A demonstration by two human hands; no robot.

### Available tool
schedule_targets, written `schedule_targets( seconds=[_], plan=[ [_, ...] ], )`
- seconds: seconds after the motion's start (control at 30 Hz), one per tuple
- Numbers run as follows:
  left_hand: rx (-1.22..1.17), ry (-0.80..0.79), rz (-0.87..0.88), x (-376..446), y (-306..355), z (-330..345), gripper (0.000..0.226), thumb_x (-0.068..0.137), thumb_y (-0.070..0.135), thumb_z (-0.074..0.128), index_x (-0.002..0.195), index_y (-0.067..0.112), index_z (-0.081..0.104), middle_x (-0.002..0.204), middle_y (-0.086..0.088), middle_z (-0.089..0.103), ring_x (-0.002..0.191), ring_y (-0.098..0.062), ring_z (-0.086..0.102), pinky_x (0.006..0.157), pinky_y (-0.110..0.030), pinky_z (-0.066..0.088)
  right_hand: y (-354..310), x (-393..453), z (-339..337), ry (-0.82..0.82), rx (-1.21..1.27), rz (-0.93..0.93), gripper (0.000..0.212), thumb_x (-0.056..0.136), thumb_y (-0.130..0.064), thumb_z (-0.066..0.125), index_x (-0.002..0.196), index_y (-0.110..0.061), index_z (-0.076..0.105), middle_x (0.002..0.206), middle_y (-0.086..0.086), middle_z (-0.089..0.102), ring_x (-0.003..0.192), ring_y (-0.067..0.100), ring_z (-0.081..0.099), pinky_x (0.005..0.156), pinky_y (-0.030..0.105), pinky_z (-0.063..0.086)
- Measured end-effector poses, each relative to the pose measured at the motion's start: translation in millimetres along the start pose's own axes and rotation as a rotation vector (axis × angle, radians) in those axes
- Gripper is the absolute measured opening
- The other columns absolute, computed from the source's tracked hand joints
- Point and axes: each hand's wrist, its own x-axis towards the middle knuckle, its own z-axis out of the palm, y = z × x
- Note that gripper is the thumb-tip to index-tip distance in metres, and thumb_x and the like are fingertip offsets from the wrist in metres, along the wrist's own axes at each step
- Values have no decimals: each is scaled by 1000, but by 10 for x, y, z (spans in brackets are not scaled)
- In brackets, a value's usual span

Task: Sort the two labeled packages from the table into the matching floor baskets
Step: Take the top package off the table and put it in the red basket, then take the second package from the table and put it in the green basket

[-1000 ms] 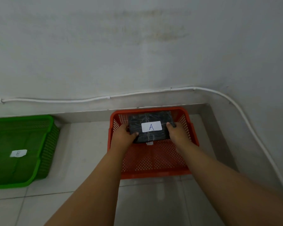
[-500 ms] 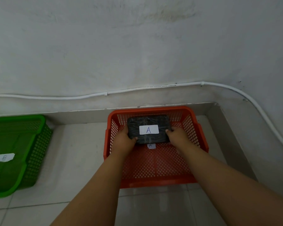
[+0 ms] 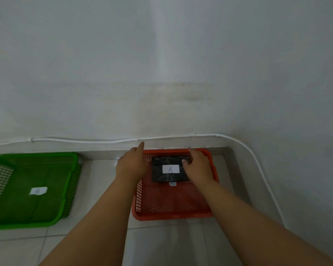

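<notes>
The black package labelled A [image 3: 169, 168] lies flat in the far half of the red basket [image 3: 173, 215] and partly covers the basket's own white label [image 3: 172, 183]. My left hand [image 3: 132, 166] is off the package, over the basket's left rim, with its fingers stretched out. My right hand [image 3: 197, 167] hovers over the package's right edge with loose fingers, the thumb overlapping the package's corner. I cannot tell whether the thumb touches it. The green basket [image 3: 65, 189] with a white B label [image 3: 38, 190] holds no package. The second package is out of view.
Both baskets stand on a pale tiled floor against a white wall. A white cable [image 3: 85, 140] runs along the wall's base and curves down the right side. A raised ledge [image 3: 238, 169] borders the floor at the back and right, close to the red basket.
Both hands held the package in the red basket. It now lies on the basket floor, the left hand has let go and moved left, and the right hand's grip has loosened.
</notes>
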Motion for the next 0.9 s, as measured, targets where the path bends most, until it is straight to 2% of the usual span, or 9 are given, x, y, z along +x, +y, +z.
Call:
schedule_targets(
  seconds=[0.07,0.17,0.3,0.47,0.67,0.8,0.9],
  plan=[
    [54,27,-8,-249,154,-529,65,92,30,46,150,19,18,138,-15,51,121,-34,52,98,-44,43,-466,-305,-408,-23,-43,-73,56,91,-20,57,144,-13,41,147,11,46,135,29,40,116,38,31],
    [115,34,-18,-740,361,-1365,62,93,31,44,149,19,21,140,-13,50,123,-32,51,102,-45,40,-1161,-766,-1024,-46,-129,-153,58,92,-21,56,146,-15,37,153,8,38,142,26,30,118,35,24],
    [212,96,-4,-1465,583,-2572,60,91,28,46,147,21,27,141,-9,50,124,-30,50,106,-45,36,-2142,-1434,-1793,-49,-199,-247,59,93,-26,53,148,-20,31,157,6,30,145,24,24,120,38,20],
    [175,187,-46,-2303,813,-3901,56,91,30,47,144,22,32,143,-8,46,127,-29,46,110,-45,31,-3225,-2221,-2441,-40,-253,-353,60,92,-30,53,148,-21,32,158,6,29,146,24,23,119,42,22],
    [121,318,-138,-3174,601,-4890,54,89,29,49,142,22,37,141,-7,47,123,-29,49,108,-44,32,-4248,-2904,-2653,-98,-268,-489,60,94,-32,49,149,-24,29,160,4,24,147,22,19,120,42,19],
    [131,429,-199,-3733,87,-5296,54,88,27,50,141,21,38,141,-7,48,124,-29,49,107,-45,35,-4871,-3255,-2469,-116,-305,-614,59,94,-31,49,149,-23,30,159,5,25,147,23,20,119,44,19],
    [157,495,-256,-4161,-423,-5535,56,87,26,50,142,22,37,146,-7,42,131,-28,43,111,-47,30,-5291,-3566,-2144,-128,-323,-680,59,93,-32,50,148,-23,31,159,6,26,147,23,21,119,46,19]
  ],
)
